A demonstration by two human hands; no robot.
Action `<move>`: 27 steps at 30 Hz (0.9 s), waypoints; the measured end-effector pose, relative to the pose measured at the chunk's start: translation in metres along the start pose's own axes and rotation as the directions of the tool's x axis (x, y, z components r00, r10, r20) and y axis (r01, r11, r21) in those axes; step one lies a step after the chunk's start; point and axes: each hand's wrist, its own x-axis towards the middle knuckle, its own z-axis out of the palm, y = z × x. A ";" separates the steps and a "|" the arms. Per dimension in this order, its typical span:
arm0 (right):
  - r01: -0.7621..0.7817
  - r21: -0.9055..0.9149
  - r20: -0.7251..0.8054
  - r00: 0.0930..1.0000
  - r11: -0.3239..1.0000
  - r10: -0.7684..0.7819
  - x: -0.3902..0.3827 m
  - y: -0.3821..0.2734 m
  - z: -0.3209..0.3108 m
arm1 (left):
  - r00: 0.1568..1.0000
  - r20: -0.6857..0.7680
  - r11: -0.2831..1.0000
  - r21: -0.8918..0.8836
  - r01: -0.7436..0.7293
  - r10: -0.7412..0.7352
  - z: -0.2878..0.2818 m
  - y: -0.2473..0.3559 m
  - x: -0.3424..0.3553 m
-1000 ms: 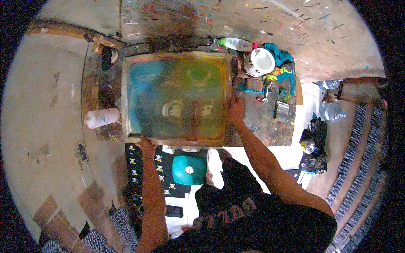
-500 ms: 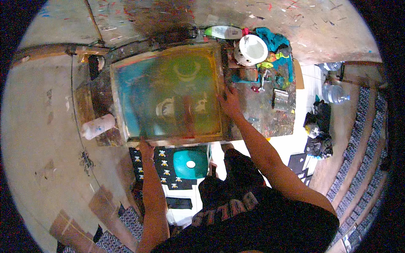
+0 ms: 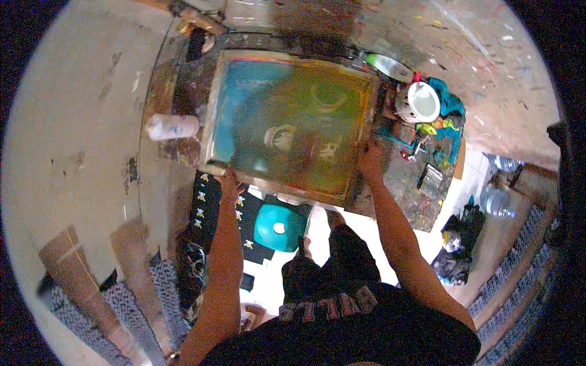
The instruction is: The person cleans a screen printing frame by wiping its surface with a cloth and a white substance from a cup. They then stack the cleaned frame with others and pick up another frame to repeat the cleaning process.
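A screen-printing frame [image 3: 284,180] with a wooden border lies over the worktable in front of me. Its mesh [image 3: 293,116] is yellow-green, blue along the left side, with pale round shapes and a crescent. At the near left corner, my left hand [image 3: 229,186] is closed on the border. My right hand [image 3: 370,161] grips the border's right side, low down; blur softens its fingers. What lies beneath the screen is hidden.
A white bottle [image 3: 173,126] lies left of the screen. On the right, a white bucket [image 3: 423,102], teal cloths [image 3: 448,97] and tools share the stained worktable [image 3: 397,198]. A teal stool [image 3: 279,227] stands below the near edge. Water bottles [image 3: 497,202] are at right.
The whole view has turned, so the screen and table appear tilted clockwise and shifted right. Both hands stay on the screen's border.
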 end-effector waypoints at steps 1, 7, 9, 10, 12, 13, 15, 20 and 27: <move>-0.016 -0.045 -0.009 1.000 0.999 0.015 0.002 0.004 0.003 | 0.999 -0.040 0.999 0.031 0.016 -0.014 -0.003 -0.004 0.000; 0.017 -0.115 -0.016 1.000 0.993 -0.018 0.013 0.024 -0.002 | 0.754 0.026 0.528 0.698 -0.484 0.657 0.018 -0.071 -0.040; 0.264 -0.479 0.213 0.960 0.837 -0.182 0.009 0.027 -0.013 | 0.779 0.031 0.546 0.695 -0.467 0.627 0.035 -0.113 -0.097; 0.398 -0.613 0.336 0.913 0.682 -0.231 0.004 0.027 -0.019 | 0.806 0.009 0.629 0.621 -0.468 0.591 0.043 -0.135 -0.125; 0.515 -0.595 0.101 0.810 0.617 -0.578 -0.017 0.023 -0.028 | 0.951 -0.094 0.819 0.538 -0.201 0.295 0.052 -0.190 -0.182; 0.580 -0.584 -0.010 0.695 0.569 -0.719 -0.032 0.019 -0.029 | 0.926 0.232 0.485 0.799 -0.356 0.296 0.039 -0.214 -0.198; 0.672 -0.459 -0.001 0.654 0.582 -0.757 -0.075 0.008 -0.026 | 0.975 0.182 0.532 0.817 -0.222 0.128 0.020 -0.286 -0.236; 0.772 -0.111 0.103 0.636 0.626 -0.765 -0.214 -0.020 -0.007 | 0.944 -0.309 0.942 0.268 0.202 -0.115 -0.032 -0.488 -0.332; 0.689 0.171 0.366 0.620 0.705 -0.694 -0.335 0.006 -0.017 | 0.951 -0.307 0.760 0.610 0.226 -0.036 -0.078 -0.587 -0.431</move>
